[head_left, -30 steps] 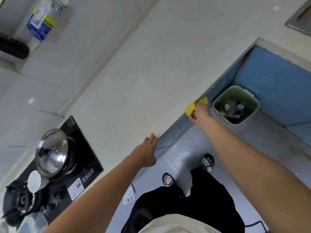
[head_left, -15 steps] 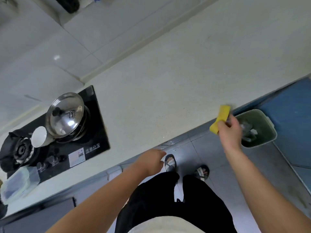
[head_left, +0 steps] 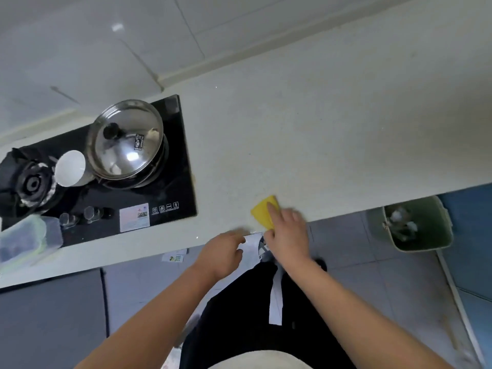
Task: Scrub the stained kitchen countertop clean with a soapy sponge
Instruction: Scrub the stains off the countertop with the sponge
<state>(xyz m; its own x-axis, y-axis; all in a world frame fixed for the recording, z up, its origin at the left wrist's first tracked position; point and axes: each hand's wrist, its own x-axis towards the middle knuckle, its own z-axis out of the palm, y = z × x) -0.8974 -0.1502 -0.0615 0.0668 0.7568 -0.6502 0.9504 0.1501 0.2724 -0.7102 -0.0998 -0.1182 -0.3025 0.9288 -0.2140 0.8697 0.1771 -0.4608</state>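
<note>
The countertop (head_left: 319,129) is showing a pale, matt, finely speckled, stone-like face. The hob (head_left: 170,187) is gleaming as smooth black glass, and the pot lid (head_left: 127,139) on it is shining as polished metal, mirroring the light. The sponge (head_left: 262,213) is looking soft, yellow and matt. The wall tiles (head_left: 80,49) are glinting glossy white. The bin (head_left: 446,225) is showing dull green plastic, and the box (head_left: 24,235) is showing cloudy clear plastic.
</note>
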